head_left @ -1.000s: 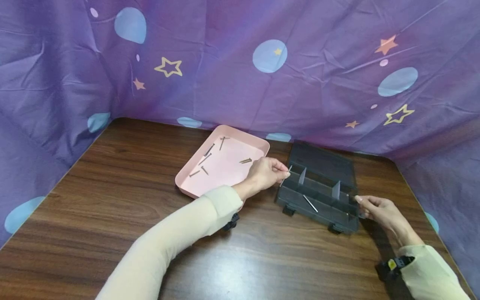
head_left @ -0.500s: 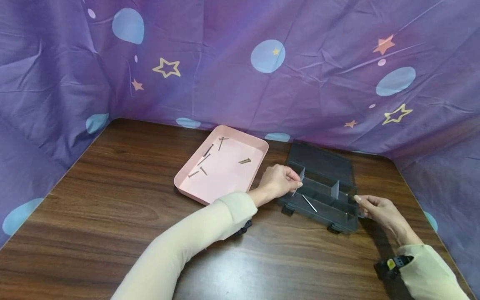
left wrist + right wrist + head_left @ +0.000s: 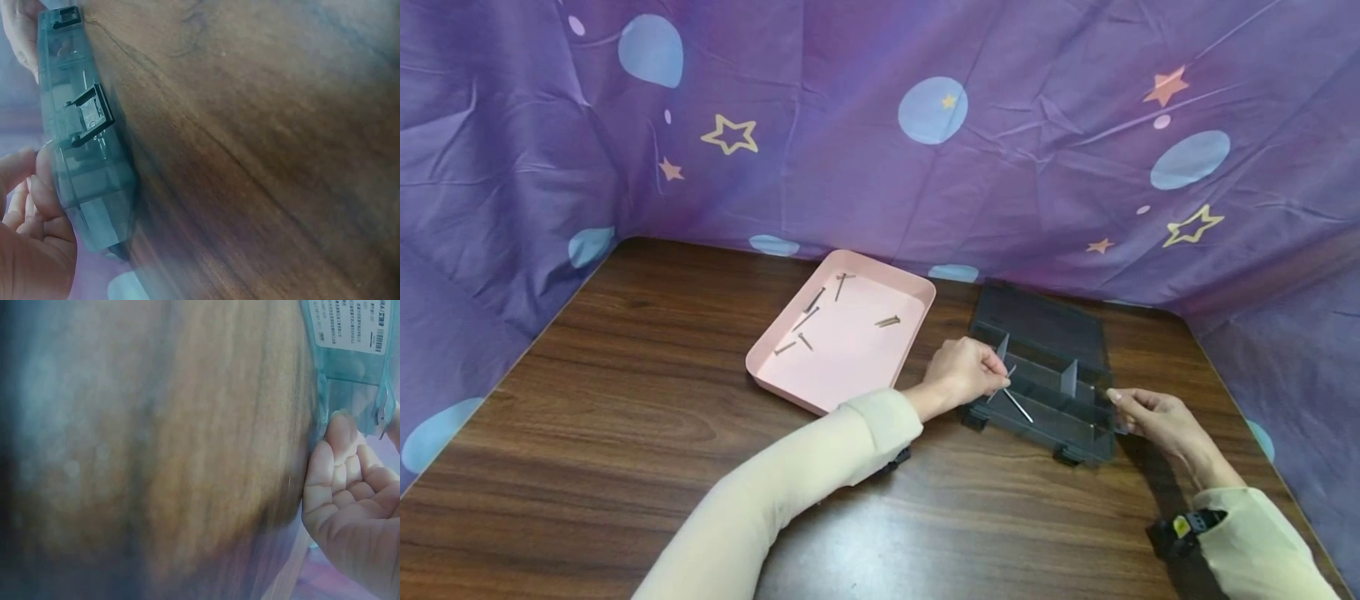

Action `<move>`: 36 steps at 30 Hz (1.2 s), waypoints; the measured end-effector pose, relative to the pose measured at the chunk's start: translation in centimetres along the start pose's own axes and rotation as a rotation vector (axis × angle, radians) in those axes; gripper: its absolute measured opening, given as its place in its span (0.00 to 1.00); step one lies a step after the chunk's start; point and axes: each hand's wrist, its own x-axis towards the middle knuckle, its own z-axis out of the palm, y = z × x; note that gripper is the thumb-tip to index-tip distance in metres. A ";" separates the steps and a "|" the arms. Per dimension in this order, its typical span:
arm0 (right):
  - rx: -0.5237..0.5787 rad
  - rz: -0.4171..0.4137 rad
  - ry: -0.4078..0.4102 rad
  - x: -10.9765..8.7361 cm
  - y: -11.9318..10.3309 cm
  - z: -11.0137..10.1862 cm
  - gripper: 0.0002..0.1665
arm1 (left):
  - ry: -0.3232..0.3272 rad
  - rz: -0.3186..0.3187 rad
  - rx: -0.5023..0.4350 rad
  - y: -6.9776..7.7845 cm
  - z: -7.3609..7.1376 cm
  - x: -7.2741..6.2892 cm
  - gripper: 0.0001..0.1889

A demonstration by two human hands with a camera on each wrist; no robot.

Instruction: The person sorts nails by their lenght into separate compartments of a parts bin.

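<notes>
Purple cloth (image 3: 820, 183) printed with blue discs and stars, behind a dark wood table (image 3: 587, 417). On the wood, well to the left of the right hand, a pink tray (image 3: 850, 358), with small fasteners (image 3: 806, 318) scattered over its left half and a close pair (image 3: 888, 322) nearer its right side; too small to tell screws from nails. Then the left hand (image 3: 962, 372), thumb and forefinger pinched tight on a slim metal piece (image 3: 1013, 368), over the left end of a smoky see-through box (image 3: 1067, 421). Inside the near compartment, a silver rod (image 3: 1018, 407) lying slantwise; behind, dividers (image 3: 1069, 379) and the folded-back lid (image 3: 1041, 318). Farthest right, the right hand (image 3: 1171, 429), thumb and fingers closed on the box's end.
</notes>
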 end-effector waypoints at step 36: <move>-0.026 -0.020 0.006 0.1 0.1 0.1 0.11 | 0.024 0.004 -0.273 -2.8 -5.0 -1.5 0.06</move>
